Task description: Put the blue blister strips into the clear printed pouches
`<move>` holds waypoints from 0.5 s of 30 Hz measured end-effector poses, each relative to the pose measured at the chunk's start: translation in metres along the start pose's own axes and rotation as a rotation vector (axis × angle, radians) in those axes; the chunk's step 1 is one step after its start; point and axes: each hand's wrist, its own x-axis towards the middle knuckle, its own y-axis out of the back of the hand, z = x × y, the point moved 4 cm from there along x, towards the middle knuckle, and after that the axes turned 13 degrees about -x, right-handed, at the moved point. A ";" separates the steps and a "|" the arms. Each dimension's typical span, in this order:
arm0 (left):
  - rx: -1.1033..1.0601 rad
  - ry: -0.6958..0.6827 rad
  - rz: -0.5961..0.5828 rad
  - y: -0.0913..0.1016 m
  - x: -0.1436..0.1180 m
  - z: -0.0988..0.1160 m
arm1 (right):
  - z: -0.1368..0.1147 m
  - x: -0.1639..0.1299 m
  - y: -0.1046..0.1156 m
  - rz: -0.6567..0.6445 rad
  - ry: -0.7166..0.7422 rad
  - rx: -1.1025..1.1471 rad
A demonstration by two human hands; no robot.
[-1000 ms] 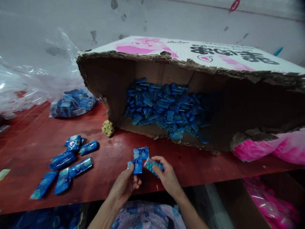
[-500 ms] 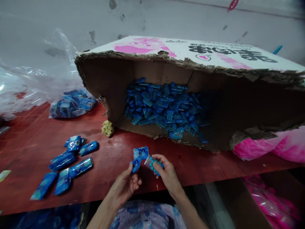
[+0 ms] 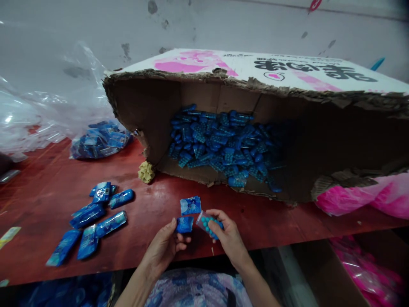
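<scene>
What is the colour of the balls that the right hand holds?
The balls are turquoise blue, best seen in the head view.

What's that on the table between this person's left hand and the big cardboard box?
In the head view, a flat blue wrapper, perhaps several stacked, lies on the red table there, beyond the held wrapper in the left hand.

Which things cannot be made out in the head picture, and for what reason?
In the head view:
Bead container: partly hidden by the right hand.
Blue packet in the left hand: fine print too small.
Carton: right end cut off by the picture's edge, deep inside lost in shadow.
Red tag: cut off by the top edge.
</scene>
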 end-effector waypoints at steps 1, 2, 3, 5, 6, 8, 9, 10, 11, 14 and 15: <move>0.006 -0.010 0.000 0.000 0.000 0.000 | -0.001 0.000 -0.001 -0.006 0.003 -0.014; 0.009 -0.019 0.004 0.000 -0.001 0.001 | -0.002 0.000 -0.001 -0.008 0.006 -0.033; 0.009 -0.026 0.008 0.000 -0.001 0.001 | -0.003 0.000 -0.002 -0.009 0.013 -0.052; 0.002 -0.028 0.008 0.000 -0.001 0.000 | -0.004 0.000 -0.005 -0.006 0.031 -0.093; -0.002 -0.027 0.006 0.000 -0.001 -0.001 | -0.004 -0.001 -0.006 0.004 0.038 -0.114; -0.009 -0.031 -0.001 -0.002 -0.001 -0.002 | -0.004 -0.001 -0.009 0.030 0.046 -0.162; -0.012 -0.036 -0.005 -0.003 -0.002 -0.002 | -0.004 -0.002 -0.010 0.042 0.049 -0.187; -0.013 -0.039 -0.008 -0.003 -0.002 -0.002 | -0.004 -0.003 -0.011 0.050 0.056 -0.210; -0.013 -0.042 -0.012 -0.004 -0.002 -0.001 | -0.005 -0.003 -0.013 0.055 0.068 -0.228; -0.005 -0.054 -0.014 -0.006 -0.002 0.002 | -0.007 -0.006 -0.014 0.063 0.105 -0.257; 0.001 -0.065 -0.014 -0.006 -0.002 0.003 | -0.007 -0.006 -0.015 0.063 0.110 -0.259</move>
